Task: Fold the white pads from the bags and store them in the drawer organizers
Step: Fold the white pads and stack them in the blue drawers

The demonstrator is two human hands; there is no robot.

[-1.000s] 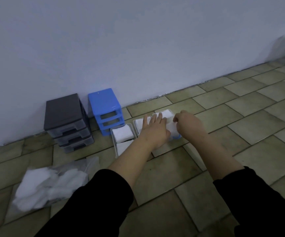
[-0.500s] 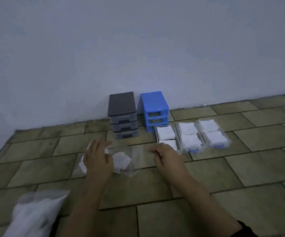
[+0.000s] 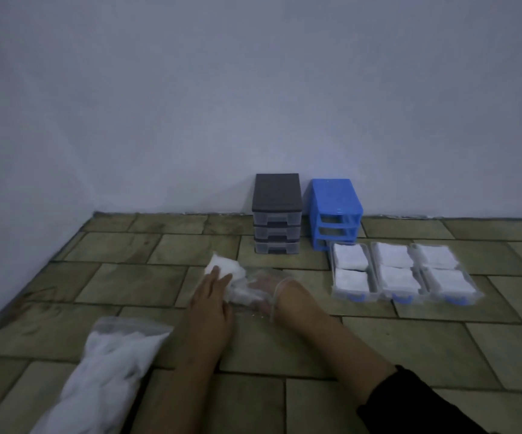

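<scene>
Head view, dim light, tiled floor (image 3: 441, 349) against a pale wall. Left hand (image 3: 211, 296) lies flat with fingers straight, pressing on a clear plastic bag (image 3: 240, 285) that holds a few white pads (image 3: 223, 266). Right hand (image 3: 269, 291) is inside the bag's open mouth, seen blurred through the plastic; fingers reach forward, but whether they grip a pad cannot be told. A second, fuller bag of pads (image 3: 106, 368) lies at lower left beside the left forearm. By the wall stand a dark grey drawer organizer (image 3: 276, 211) with its three drawers in, and just beside it a blue organizer frame (image 3: 334, 211) with open slots. In front of the blue frame three clear drawers (image 3: 403, 270) sit side by side on the floor, each with two folded pads.
</scene>
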